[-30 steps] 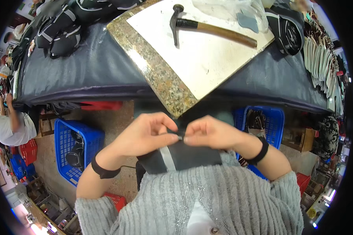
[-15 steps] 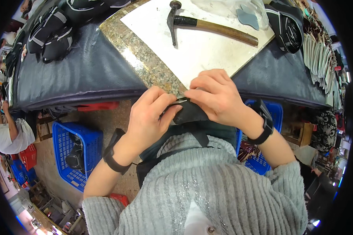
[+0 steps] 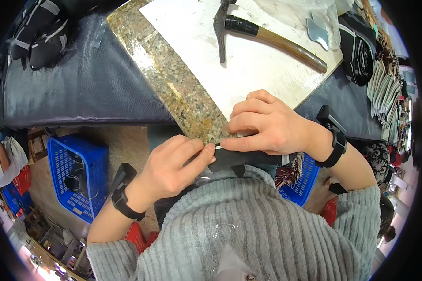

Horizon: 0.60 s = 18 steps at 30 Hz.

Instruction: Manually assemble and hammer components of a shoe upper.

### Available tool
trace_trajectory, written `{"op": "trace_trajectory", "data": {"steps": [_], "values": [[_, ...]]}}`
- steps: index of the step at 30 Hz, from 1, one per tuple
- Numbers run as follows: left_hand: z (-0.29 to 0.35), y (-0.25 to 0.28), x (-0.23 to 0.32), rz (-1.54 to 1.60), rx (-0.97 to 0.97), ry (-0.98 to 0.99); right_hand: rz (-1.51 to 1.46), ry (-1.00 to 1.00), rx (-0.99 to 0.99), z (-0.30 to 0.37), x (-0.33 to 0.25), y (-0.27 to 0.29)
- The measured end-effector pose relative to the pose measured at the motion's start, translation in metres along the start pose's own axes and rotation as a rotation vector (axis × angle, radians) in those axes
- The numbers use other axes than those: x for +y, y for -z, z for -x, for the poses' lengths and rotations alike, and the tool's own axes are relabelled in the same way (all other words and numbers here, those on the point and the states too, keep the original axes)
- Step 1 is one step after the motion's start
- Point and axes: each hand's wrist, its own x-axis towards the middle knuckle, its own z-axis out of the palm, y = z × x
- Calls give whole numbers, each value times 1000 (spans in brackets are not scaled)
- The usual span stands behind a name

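A black fabric piece (image 3: 234, 159) with a light grey stripe near its right end lies at the near corner of the stone slab, close to my body. My left hand (image 3: 174, 164) pinches its left edge between thumb and fingers. With the thumb along the upper edge and the fingers curled, my right hand (image 3: 273, 125) grips the same piece. The two thumbs nearly meet, and a small pale bit shows between them. Part of the piece is hidden under my fingers.
A hammer (image 3: 290, 48) rests on a white board (image 3: 187, 35) over the stone slab (image 3: 147, 54). Beside it are a grey flat piece (image 3: 317, 33) and clear plastic. Black trimmed pieces (image 3: 46, 40) lie on the dark padded table (image 3: 79, 89). A blue basket (image 3: 79, 180) stands on the floor.
Both hands have come slightly nearer my body. The black piece now stretches farther right under my right hand, showing its grey stripe. The view has shifted, so the hammer appears farther right.
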Motion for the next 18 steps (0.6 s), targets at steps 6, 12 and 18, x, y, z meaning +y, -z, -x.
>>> {"op": "trace_trajectory", "data": {"steps": [6, 12, 18], "values": [[-3, 2, -4, 1, -37, -37, 33, 41, -105, 1, 9, 14], [-4, 3, -3, -28, -54, -56, -52, -103, 54, -8, -7, 11], [-1, -2, -6, -40, -17, -90, 71, 13, -48, -3, -7, 4]]}}
